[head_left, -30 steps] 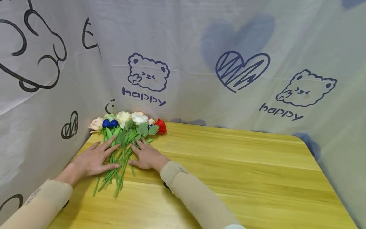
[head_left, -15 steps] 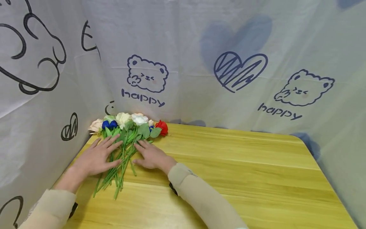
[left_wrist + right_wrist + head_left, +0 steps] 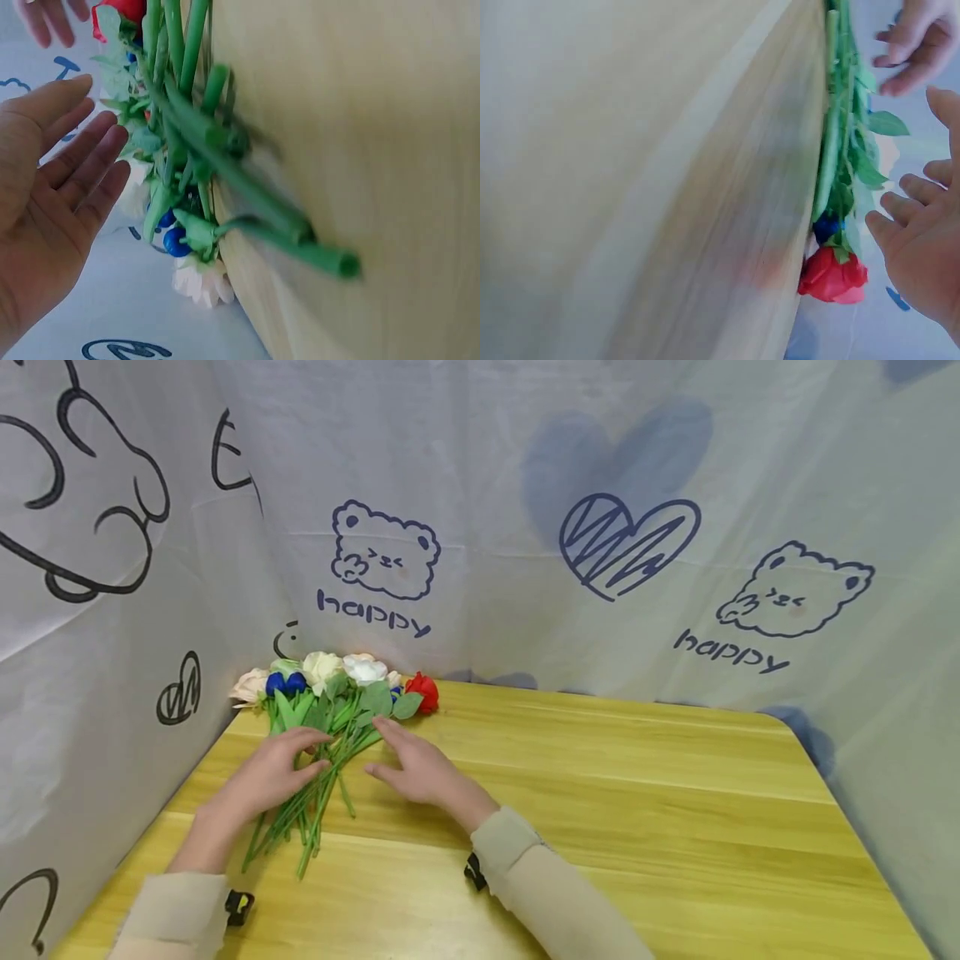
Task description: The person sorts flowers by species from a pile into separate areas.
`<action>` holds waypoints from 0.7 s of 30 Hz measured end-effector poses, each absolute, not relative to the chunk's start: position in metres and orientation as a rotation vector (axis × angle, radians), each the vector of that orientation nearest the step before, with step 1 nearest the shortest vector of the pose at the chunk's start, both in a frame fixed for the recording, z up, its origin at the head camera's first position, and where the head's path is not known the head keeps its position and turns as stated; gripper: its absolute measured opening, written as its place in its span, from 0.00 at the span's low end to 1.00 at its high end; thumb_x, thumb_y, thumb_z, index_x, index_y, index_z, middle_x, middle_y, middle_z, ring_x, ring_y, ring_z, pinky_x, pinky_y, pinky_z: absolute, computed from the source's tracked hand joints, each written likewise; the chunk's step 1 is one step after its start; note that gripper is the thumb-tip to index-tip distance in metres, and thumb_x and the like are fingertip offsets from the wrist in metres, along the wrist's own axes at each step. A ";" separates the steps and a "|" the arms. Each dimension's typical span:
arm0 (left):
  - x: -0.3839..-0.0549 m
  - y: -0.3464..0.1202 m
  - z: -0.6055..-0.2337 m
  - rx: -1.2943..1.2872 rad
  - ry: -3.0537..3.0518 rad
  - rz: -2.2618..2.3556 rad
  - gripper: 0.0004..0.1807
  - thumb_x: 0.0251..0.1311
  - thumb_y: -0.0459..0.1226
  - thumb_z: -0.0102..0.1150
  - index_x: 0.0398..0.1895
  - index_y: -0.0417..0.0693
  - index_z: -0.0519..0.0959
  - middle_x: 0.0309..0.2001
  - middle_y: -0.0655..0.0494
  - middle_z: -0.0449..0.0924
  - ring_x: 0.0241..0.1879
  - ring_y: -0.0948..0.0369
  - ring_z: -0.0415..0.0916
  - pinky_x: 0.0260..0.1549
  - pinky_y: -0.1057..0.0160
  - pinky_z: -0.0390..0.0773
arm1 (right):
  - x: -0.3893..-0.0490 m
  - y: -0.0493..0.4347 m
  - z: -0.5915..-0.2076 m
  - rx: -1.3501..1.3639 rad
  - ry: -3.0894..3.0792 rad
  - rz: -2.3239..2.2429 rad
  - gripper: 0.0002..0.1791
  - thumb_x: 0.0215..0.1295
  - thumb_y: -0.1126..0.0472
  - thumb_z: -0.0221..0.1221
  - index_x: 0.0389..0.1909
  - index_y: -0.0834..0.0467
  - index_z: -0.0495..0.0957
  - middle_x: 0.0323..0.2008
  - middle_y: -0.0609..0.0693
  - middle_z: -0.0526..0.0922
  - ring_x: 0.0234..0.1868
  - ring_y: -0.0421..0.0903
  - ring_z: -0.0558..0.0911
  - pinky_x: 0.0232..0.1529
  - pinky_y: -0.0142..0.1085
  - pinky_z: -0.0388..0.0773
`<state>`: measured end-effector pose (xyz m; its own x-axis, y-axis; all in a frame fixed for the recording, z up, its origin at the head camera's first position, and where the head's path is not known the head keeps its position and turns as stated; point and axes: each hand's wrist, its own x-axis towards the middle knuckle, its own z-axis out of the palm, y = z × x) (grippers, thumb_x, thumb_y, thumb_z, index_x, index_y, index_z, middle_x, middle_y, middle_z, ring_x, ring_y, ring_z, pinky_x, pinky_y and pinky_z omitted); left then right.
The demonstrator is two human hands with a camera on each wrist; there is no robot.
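A bunch of artificial flowers lies at the table's back left corner, its green stems point(image 3: 322, 810) fanned toward the person. Its blooms include a red rose point(image 3: 422, 692), a white flower point(image 3: 365, 669), a cream flower point(image 3: 322, 670) and dark blue buds point(image 3: 286, 683). The left hand point(image 3: 272, 772) hovers over the left side of the stems, fingers relaxed and nothing in its grasp. To the right of the stems, the right hand point(image 3: 427, 768) has its fingers extended toward the leaves, holding nothing. In the left wrist view the left palm point(image 3: 56, 217) faces the stems with fingers apart.
The wooden table point(image 3: 637, 810) stretches out to the right. White cloth point(image 3: 495, 485) printed with bears, hearts and "happy" hangs behind it and along the left. Black wrist devices show at both sleeves, such as the left wrist mount point(image 3: 239, 907).
Both hands have lifted and drawn back from the flowers, the right one shifting right. The left hand's spread fingers have come together and bent slightly. The flowers stay in place.
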<state>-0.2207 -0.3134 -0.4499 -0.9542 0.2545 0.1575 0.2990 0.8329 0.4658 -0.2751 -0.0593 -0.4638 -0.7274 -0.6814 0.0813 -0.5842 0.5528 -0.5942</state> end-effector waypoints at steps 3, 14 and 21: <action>-0.225 -0.308 -0.454 -0.444 -2.939 -0.793 0.21 0.69 0.32 0.65 0.63 0.34 0.79 0.56 0.39 0.81 0.48 0.47 0.81 0.46 0.44 0.84 | -0.269 -0.051 -0.463 -1.000 2.612 -1.083 0.41 0.79 0.42 0.54 0.85 0.48 0.50 0.82 0.50 0.54 0.81 0.49 0.56 0.79 0.47 0.54; -0.238 -0.294 -0.456 -0.510 -2.971 -0.743 0.17 0.63 0.27 0.68 0.55 0.32 0.84 0.43 0.45 0.83 0.37 0.56 0.78 0.37 0.54 0.81 | -0.239 -0.041 -0.471 -0.721 2.330 -1.788 0.30 0.78 0.52 0.59 0.75 0.57 0.69 0.72 0.53 0.73 0.70 0.53 0.76 0.67 0.40 0.75; -0.250 -0.292 -0.461 -0.559 -2.998 -0.704 0.14 0.60 0.26 0.70 0.50 0.36 0.87 0.41 0.47 0.84 0.35 0.58 0.78 0.35 0.56 0.81 | -0.226 -0.039 -0.476 -0.633 2.253 -1.813 0.27 0.77 0.53 0.60 0.72 0.59 0.74 0.70 0.55 0.76 0.65 0.52 0.80 0.62 0.40 0.80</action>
<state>-0.2504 -0.2916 -0.4611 -0.9361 0.3397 0.0917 0.3449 0.8348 0.4291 -0.2264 -0.0394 -0.4755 -0.8931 -0.4328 0.1228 -0.2126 0.1654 -0.9630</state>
